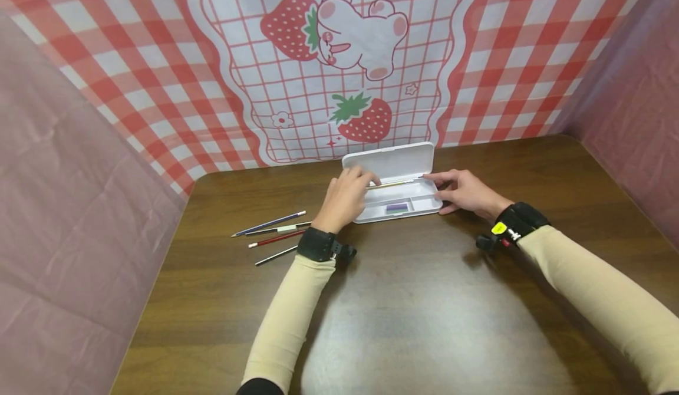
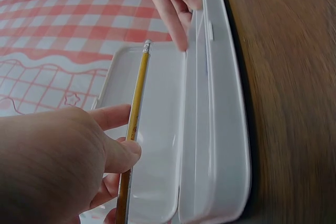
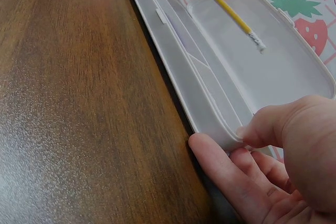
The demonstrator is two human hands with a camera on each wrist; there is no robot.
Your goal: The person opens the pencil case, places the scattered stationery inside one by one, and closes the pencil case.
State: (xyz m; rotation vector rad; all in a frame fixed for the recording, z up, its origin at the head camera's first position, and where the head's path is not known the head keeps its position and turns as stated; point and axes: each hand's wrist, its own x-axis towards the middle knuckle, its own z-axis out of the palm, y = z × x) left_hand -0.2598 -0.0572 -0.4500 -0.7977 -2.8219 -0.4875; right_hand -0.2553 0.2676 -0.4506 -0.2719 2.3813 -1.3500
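Note:
A white pencil case (image 1: 424,207) lies on the table with its lid (image 1: 389,162) raised at the back. My left hand (image 1: 342,197) pinches a yellow pencil (image 2: 137,95) between thumb and fingers, above the case. The pencil's eraser end points right, toward the right hand. My right hand (image 1: 469,191) holds the case's right end, thumb (image 3: 262,126) at the rim and fingers along the outside. A small purple and green block (image 1: 396,208) sits in a front compartment of the case.
Left of the case lie a blue pencil (image 1: 273,223), a dark pen-like stick with a pale patch (image 1: 286,229), a red pencil (image 1: 276,240) and a thin dark stick (image 1: 276,256). A checked strawberry cloth (image 1: 366,121) hangs behind the wooden table (image 1: 382,300).

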